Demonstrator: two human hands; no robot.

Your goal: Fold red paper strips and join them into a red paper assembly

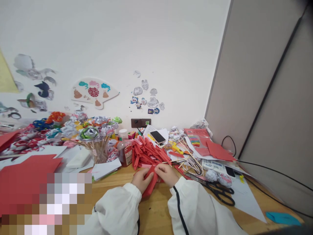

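Note:
Both hands meet over the wooden table [156,209], in white sleeves. My left hand [140,180] and my right hand [167,174] pinch the same piece of red paper [151,183], which is folded into a narrow strip between them. Fingers of both hands are curled closed on it. Just beyond the hands lies a heap of folded red paper strips [146,151].
Black scissors [221,192] lie right of my right sleeve. A red-labelled bottle [124,150], a jar of paper flowers on sticks [97,137], a phone [157,136], red sheets [26,173] at left, a teal scrap [282,218] and cables [269,169] at right.

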